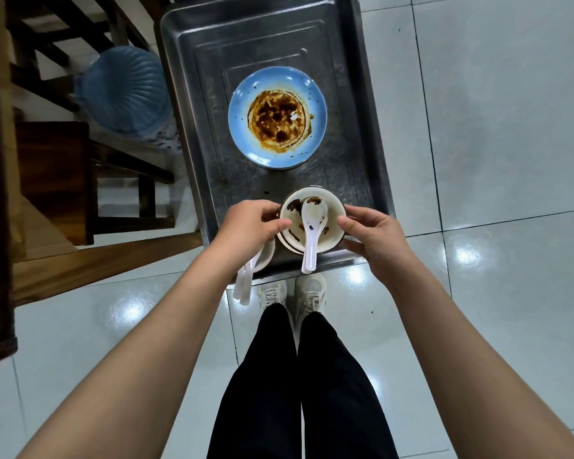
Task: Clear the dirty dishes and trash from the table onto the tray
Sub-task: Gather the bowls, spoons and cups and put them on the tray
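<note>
Steel tray (186, 94) holds a sauce-stained blue plate (277, 117) at its middle and stacked white bowls (332, 223) at its near end, a white spoon (312, 226) lying inside with the handle overhanging the rim. The left hand (249, 223) and right hand (371, 233) grasp opposite sides of the top rim, fingers curled onto it. Keep the stack level so the spoon does not slide out, seat the base fully inside the tray edge, then let go. Mind the second bowl (266, 258) under the left wrist.
</note>
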A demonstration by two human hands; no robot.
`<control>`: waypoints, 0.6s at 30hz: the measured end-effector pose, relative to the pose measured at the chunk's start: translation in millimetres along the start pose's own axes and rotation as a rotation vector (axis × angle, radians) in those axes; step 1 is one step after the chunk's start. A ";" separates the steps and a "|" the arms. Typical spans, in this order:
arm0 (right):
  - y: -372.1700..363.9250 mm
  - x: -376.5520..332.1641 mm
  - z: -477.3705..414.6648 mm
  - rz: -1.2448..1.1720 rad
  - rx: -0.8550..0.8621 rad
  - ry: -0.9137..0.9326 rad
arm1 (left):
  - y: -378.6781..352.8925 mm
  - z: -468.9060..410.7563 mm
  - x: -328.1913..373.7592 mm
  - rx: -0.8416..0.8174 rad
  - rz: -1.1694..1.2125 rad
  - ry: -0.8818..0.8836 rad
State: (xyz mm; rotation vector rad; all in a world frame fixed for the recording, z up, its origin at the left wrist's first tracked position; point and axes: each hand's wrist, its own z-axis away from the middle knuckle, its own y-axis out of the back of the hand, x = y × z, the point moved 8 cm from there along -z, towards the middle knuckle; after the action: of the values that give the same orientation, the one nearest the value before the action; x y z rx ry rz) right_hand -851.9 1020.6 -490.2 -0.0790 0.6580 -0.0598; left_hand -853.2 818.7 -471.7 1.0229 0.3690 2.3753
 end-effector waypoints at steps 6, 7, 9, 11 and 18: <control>9.6 10.5 -10.4 0.046 0.044 -0.061 | -3.9 -17.6 9.5 -0.057 -0.165 -0.019; 10.2 12.1 -11.8 0.056 0.049 -0.065 | -3.6 -20.4 9.0 -0.067 -0.167 -0.010; 9.8 15.1 -14.3 0.065 0.061 -0.071 | -3.6 -25.6 8.1 -0.079 -0.183 -0.006; 10.0 18.9 -16.7 0.058 0.088 -0.085 | -4.4 -30.1 5.9 -0.082 -0.200 -0.001; 8.2 28.4 -23.1 0.095 0.126 -0.085 | -4.8 -39.6 -2.8 -0.048 -0.193 0.012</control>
State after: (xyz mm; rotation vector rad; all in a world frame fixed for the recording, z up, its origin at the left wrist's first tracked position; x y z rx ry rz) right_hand -843.3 1025.2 -526.4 0.0706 0.5711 -0.0062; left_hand -878.9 819.5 -502.3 0.9081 0.3943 2.2081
